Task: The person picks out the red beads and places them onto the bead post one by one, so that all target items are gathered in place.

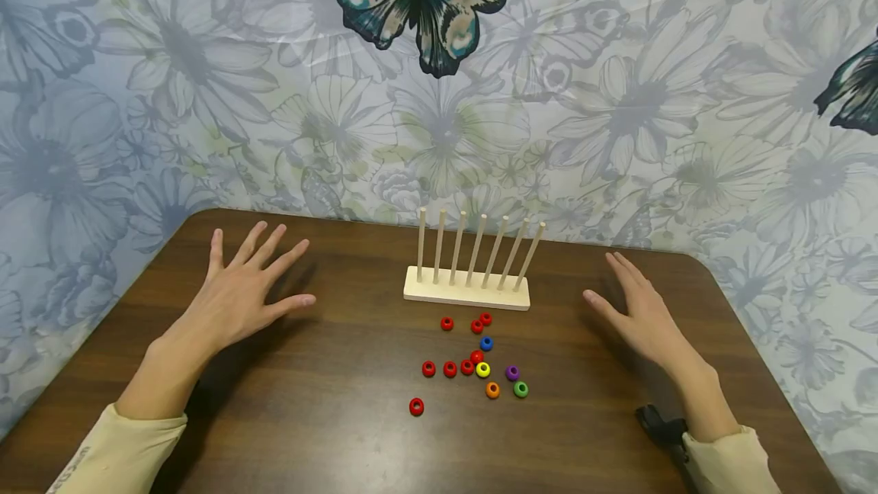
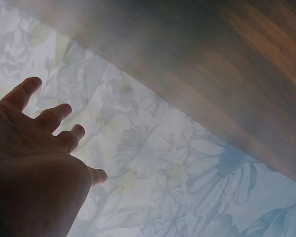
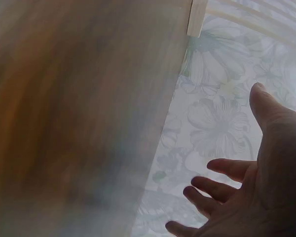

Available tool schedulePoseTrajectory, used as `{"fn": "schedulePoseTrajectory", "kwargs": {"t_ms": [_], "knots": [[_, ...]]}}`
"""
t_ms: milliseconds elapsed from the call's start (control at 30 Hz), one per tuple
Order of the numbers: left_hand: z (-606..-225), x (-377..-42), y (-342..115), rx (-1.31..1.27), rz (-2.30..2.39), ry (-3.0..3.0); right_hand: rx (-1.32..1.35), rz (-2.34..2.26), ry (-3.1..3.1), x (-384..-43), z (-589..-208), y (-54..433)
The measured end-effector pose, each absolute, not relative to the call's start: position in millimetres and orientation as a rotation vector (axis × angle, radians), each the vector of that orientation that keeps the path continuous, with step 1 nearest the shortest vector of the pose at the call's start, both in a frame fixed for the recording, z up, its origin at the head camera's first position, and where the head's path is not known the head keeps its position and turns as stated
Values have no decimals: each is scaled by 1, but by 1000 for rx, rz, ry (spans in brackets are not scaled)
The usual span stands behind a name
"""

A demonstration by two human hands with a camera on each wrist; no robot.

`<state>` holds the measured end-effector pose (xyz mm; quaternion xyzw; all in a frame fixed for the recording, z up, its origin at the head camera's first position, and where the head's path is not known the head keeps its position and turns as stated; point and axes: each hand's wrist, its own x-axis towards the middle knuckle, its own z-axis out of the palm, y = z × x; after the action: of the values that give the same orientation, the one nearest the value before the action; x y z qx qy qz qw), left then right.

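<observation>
Several loose beads (image 1: 450, 369) lie between the empty, spread-fingered left grip (image 1: 236, 297) and nearer right grip (image 1: 648, 319), before the pegged stand (image 1: 463, 296).

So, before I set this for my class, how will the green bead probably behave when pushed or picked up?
The green bead is probably light, being small with a hole in it. Its hole seems to face up, so a gentle push may slide it first; its rounded outline suggests it could roll if turned on its side.
</observation>
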<state>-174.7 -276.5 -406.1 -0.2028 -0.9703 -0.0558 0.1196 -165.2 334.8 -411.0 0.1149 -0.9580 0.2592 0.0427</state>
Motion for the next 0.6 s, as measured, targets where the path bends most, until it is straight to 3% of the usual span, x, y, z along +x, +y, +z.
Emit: {"fn": "schedulePoseTrajectory", "kwargs": {"t_ms": [600], "knots": [[-411,-174,-256,-619,-220,-2903,415,979,-2966,-209,-410,268]]}}
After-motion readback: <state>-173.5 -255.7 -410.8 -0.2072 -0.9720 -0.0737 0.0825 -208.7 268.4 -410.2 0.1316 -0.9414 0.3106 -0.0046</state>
